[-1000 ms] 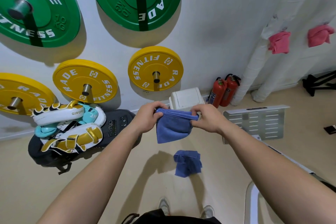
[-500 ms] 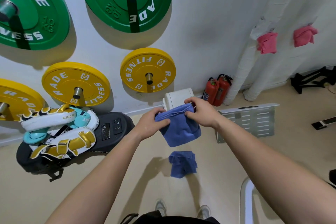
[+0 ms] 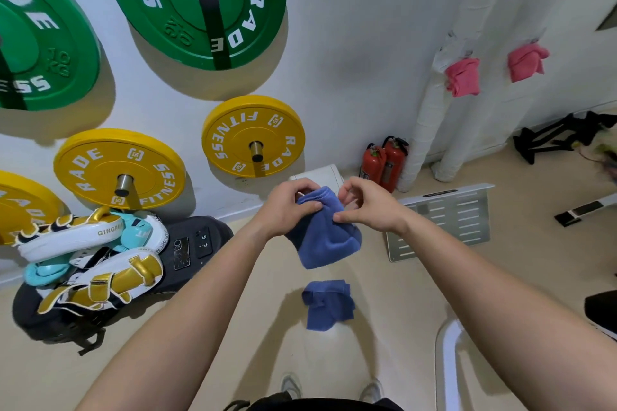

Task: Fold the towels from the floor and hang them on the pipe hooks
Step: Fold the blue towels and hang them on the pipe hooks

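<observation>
A folded blue towel hangs in front of me at chest height. My left hand pinches its upper left edge. My right hand touches its right side with thumb and fingers curled, partly apart. A second blue towel lies crumpled on the beige floor below. Two pink towels hang on the white wrapped pipes at the right.
Green and yellow weight plates hang on the wall. Boxing pads lie on a dark bag at the left. Two red fire extinguishers, a white box, a metal plate and a black stand sit by the wall.
The towel went from spread between both hands to folded smaller and bunched. My hands came together on it, and my right hand loosened its hold.
</observation>
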A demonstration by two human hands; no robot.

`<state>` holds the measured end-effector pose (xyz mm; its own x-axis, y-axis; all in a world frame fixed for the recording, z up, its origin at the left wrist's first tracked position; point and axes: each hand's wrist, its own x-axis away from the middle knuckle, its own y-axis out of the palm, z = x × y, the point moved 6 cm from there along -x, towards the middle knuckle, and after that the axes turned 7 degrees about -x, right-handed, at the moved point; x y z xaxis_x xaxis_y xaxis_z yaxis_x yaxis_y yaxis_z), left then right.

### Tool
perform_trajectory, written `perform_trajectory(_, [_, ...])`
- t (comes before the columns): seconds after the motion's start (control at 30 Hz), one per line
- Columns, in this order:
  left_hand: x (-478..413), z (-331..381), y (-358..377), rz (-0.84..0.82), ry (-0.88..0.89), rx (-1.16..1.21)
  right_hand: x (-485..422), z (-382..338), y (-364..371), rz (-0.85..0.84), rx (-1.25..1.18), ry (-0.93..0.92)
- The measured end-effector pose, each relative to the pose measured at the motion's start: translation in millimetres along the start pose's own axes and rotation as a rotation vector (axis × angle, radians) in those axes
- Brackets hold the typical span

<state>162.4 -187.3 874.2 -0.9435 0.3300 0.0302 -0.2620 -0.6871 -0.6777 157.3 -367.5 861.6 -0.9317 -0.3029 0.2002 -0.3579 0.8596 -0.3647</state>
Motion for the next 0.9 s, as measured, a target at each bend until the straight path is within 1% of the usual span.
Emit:
perform_trajectory(0.1, [-5, 4, -3, 0.026, -0.013, 0.014, 10, 22, -15, 0.009, -0.015, 0.024])
perform_trajectory(0.17, [-9, 6, 0, 0.028, -0.026, 0.02, 16, 28, -20, 0.015, 0.019, 0.035])
perform_trajectory(0.27, [-13, 9, 7, 0.068, -0.07, 0.031, 23, 31, -25, 0.015, 0.067, 0.019])
perform_trajectory(0.37, [-16, 10, 12, 0.115, -0.136, 0.106, 27, 35, -34, 0.026, 0.142, -0.018])
perform_trajectory(0.43, [-18, 11, 15, 0.118, -0.161, 0.14, 30, 36, -42, 0.06, 0.178, -0.05])
perform_trajectory(0.53, [-22, 13, 19, 0.117, -0.19, 0.165, 31, 36, -51, 0.102, 0.142, -0.054])
perform_trajectory(0.63, [-27, 8, 10, 0.231, -0.218, 0.11, 28, 45, -65, 0.196, 0.171, -0.039])
perform_trajectory(0.7, [-27, 7, 0, 0.291, -0.214, 0.133, 26, 55, -78, 0.268, 0.189, -0.009])
perform_trajectory(0.77, [-30, 11, -3, 0.233, -0.144, 0.138, 26, 64, -86, 0.256, 0.164, 0.037])
perform_trajectory(0.83, [-33, 22, -1, 0.138, -0.062, 0.052, 21, 67, -86, 0.138, 0.236, 0.066])
perform_trajectory(0.9, [-37, 33, 5, 0.068, -0.016, -0.005, 13, 59, -81, 0.082, 0.313, 0.028])
